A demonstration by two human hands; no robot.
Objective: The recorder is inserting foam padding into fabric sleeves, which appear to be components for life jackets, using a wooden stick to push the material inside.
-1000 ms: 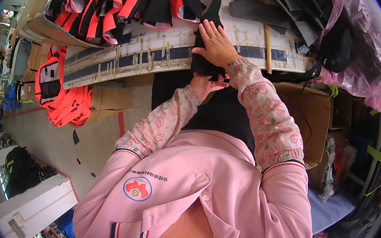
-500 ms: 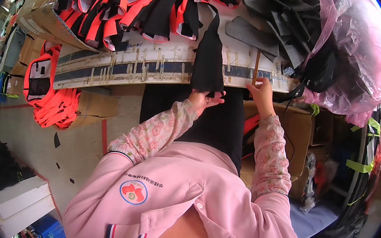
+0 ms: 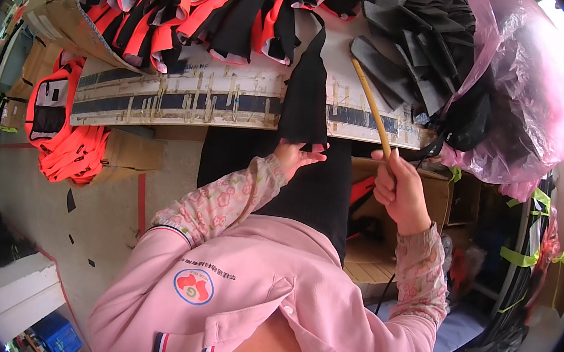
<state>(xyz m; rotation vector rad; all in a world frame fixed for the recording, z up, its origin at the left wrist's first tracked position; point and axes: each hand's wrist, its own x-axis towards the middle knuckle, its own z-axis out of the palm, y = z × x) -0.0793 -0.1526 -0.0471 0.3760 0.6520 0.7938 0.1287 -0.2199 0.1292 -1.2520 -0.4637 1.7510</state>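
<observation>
My left hand (image 3: 291, 157) is closed on the lower end of a black fabric sleeve (image 3: 306, 99), which widens toward me and lies over the table's near edge. The sleeve's far end tapers to a narrow curled strip on the tabletop. To the right, my right hand (image 3: 402, 193) grips the near end of a thin yellow-brown stick (image 3: 370, 106). The stick slants up and away to the left. Its far tip lies close to a stack of dark grey foam pieces (image 3: 418, 49).
Black and orange fabric pieces (image 3: 175, 18) are heaped at the far left beside a cardboard box (image 3: 58, 1). A pink plastic bag (image 3: 534, 100) bulges at the right. Orange bags (image 3: 68, 131) hang left of the taped table edge (image 3: 185, 106). An open carton (image 3: 422, 227) stands underneath.
My right hand has lifted the stick off the table edge and drawn it back toward me, its far tip now swung left. My left hand still holds the sleeve in nearly the same place.
</observation>
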